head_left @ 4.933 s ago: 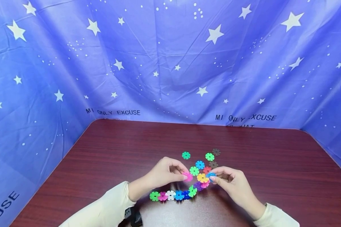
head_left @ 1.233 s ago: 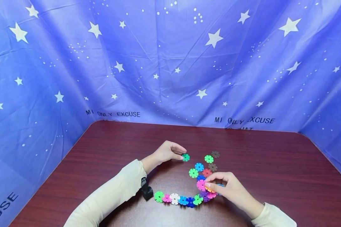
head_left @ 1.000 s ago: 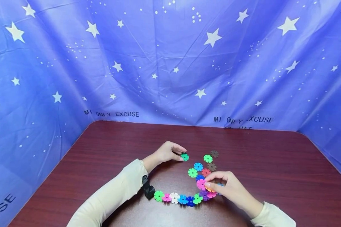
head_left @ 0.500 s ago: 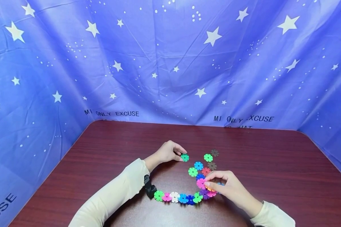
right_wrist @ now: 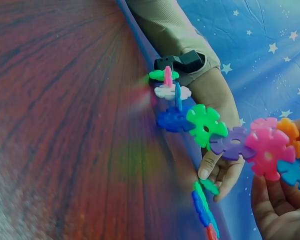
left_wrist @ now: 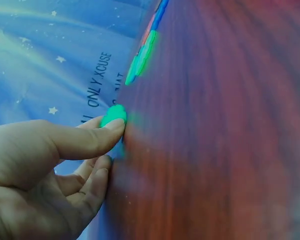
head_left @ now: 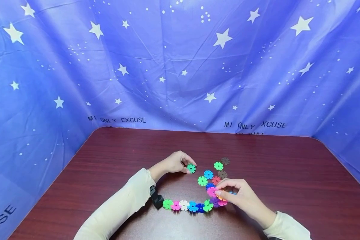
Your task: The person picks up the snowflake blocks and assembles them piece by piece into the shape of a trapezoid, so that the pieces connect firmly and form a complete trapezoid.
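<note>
My left hand (head_left: 175, 162) pinches a teal-green notched plastic disc (head_left: 191, 168) between thumb and fingers. In the left wrist view the thumb lies over the face of this green disc (left_wrist: 113, 117), close above the table. With thumb and index finger, my right hand (head_left: 239, 193) grips a pink disc (head_left: 211, 192) at the right end of a chain of interlocking discs (head_left: 184, 205). Green, pink, white, blue and purple discs make up the chain. The right wrist view shows orange (right_wrist: 289, 132) and blue (right_wrist: 296, 169) discs at that end too, partly covered by the hand.
Several loose discs lie between and beyond the hands: light green (head_left: 202, 181), blue (head_left: 208, 174), red (head_left: 216, 180) and brown (head_left: 222, 174). A black wrist camera (head_left: 157, 201) sits near the chain's left end. A starry blue curtain (head_left: 168, 66) hangs behind the brown table (head_left: 123, 146).
Earlier the left hand held the pink disc near the right hand. That disc is now in the right hand's grip; the left hand moved away, took the teal-green disc and draws it slightly nearer.
</note>
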{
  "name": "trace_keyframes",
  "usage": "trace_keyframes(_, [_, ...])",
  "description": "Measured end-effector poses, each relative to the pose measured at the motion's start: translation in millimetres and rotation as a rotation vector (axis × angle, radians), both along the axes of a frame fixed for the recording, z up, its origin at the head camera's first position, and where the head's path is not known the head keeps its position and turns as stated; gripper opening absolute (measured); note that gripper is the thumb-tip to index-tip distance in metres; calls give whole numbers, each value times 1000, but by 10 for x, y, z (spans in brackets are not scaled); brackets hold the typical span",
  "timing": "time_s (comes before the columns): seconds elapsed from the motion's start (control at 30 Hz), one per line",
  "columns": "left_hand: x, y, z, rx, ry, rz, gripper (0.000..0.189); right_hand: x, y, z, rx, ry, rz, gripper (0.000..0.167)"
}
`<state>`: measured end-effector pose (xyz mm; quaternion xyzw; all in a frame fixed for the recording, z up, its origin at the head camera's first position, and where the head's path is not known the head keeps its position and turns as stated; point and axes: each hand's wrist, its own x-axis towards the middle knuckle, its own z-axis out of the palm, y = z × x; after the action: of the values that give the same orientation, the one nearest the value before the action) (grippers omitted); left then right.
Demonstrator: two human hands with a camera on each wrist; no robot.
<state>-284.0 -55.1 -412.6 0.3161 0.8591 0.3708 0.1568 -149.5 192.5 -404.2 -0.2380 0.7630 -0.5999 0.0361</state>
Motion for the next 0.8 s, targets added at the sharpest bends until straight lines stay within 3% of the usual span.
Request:
trace_keyframes(0.17, [37,-100,-1,69,-90,45,20,1,-15,5,7,50,-57,8])
trace_keyframes(0.4, [122,-309,53,195,-330,130,23,29,-33,14,-2,10,-179,7])
trace_keyframes(0.57, [326,-307,160,321,-463,196,27,45,-49,12,-15,52,-239,7])
trace_keyframes(0.8, [673,-134,274,460,-540,166,27,47,-82,6,-44,136,-247,9])
